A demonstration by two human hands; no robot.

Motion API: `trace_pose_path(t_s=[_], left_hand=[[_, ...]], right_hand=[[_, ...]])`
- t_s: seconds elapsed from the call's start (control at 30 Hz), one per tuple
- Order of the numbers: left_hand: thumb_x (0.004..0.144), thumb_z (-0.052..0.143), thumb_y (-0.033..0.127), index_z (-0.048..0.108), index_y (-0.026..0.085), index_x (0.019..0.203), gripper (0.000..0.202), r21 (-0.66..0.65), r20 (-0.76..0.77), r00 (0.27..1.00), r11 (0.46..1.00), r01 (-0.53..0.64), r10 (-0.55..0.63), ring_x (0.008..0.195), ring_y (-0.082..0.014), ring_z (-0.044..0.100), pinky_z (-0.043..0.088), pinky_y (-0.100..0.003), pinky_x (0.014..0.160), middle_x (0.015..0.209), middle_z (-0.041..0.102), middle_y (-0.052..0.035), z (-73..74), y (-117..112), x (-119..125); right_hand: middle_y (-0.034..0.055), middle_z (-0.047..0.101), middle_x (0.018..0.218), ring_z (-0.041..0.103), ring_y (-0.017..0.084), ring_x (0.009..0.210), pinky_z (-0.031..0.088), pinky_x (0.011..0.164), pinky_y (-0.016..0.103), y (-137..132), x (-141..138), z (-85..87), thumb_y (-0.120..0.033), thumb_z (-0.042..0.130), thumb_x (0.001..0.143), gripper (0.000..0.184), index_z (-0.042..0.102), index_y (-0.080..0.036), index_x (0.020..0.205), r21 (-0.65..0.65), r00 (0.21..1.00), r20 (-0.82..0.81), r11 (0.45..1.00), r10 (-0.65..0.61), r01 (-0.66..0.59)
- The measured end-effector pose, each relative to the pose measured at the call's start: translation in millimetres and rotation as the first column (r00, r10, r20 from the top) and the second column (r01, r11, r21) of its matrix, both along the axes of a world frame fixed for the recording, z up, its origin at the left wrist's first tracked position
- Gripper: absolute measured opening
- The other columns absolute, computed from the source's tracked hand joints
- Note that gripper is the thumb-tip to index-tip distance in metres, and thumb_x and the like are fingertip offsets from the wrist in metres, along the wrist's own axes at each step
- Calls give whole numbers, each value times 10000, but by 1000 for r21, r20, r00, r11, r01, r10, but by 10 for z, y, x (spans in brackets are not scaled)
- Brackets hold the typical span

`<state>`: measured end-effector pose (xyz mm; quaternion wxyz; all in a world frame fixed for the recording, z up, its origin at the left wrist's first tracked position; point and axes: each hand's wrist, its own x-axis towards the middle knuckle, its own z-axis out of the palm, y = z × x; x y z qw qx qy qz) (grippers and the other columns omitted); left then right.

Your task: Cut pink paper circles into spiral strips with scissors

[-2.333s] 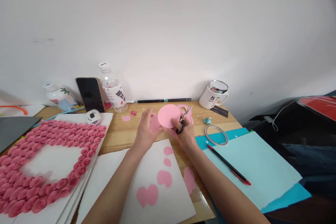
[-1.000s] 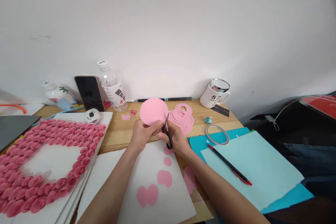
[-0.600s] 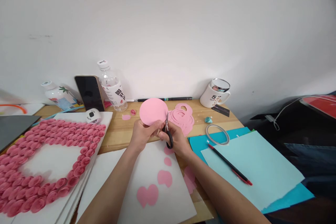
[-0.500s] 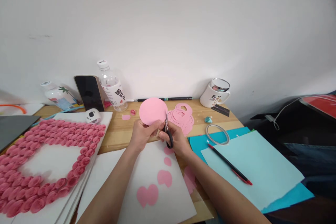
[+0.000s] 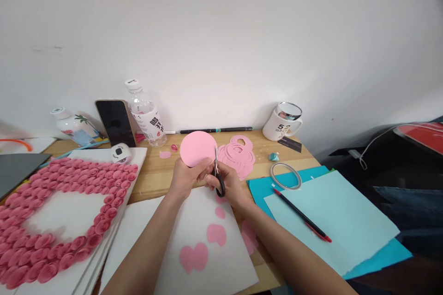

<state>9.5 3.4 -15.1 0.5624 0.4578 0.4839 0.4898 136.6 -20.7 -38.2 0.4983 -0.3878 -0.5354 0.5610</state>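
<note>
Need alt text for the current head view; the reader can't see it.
The left hand holds a pink paper disc while the right hand holds black-handled scissors at its edge, over a wooden desk. Cut pink paper lies beyond the right hand; a board of pink paper roses sits at left, blue sheets at right.

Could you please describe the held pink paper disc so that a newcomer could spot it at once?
Start at the wooden table, between the clear bottle and the white mug. There, the left hand grips the pink paper disc by its lower edge, beside the scissors in the right hand. Unlike the loose pink cut-outs to its right, it is held up, plain and round.
</note>
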Motion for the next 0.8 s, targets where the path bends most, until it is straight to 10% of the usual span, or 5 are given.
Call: trace_pose_path(t_s=[0.8], left_hand=[[610, 708, 339, 562, 112, 550, 277, -24, -54, 998, 999, 22, -24, 434, -68, 433, 345, -190, 402, 462, 479, 24, 7, 9, -27]], right_hand=[[-31, 490, 598, 432, 103, 552, 339, 536, 237, -5, 20, 53, -393, 622, 719, 256, 494, -180, 779, 20, 1000, 4, 1000, -22, 22]])
